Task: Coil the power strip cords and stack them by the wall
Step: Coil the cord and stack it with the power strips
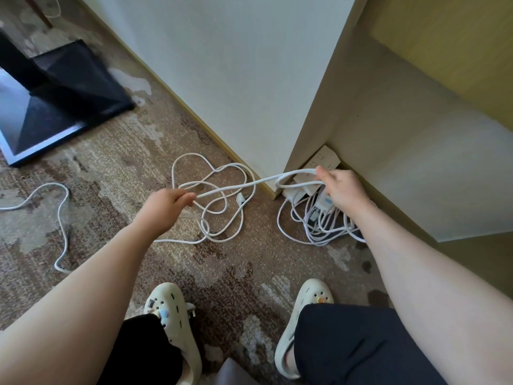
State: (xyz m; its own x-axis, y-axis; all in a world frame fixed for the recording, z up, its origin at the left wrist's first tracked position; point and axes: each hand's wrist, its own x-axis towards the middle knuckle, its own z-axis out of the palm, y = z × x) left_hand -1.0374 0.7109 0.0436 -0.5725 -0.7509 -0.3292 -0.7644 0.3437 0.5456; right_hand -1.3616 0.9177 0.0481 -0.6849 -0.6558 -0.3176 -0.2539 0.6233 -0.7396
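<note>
A white power cord [236, 187] is stretched in the air between both hands. My left hand [166, 207] pinches it at the left end, above a loose tangle of white cord [219, 207] on the carpet. My right hand [341, 190] grips a loop of the same cord over a pile of coiled cords [319, 229]. White power strips [323, 159] lie stacked in the corner by the wall, partly hidden behind my right hand.
A white wall corner [249, 107] and a beige cabinet side [416, 162] enclose the stack. Another white cord [62, 218] trails across the patterned carpet at left. A black stand base [63, 107] sits at upper left. My feet in cream clogs [175, 323] stand below.
</note>
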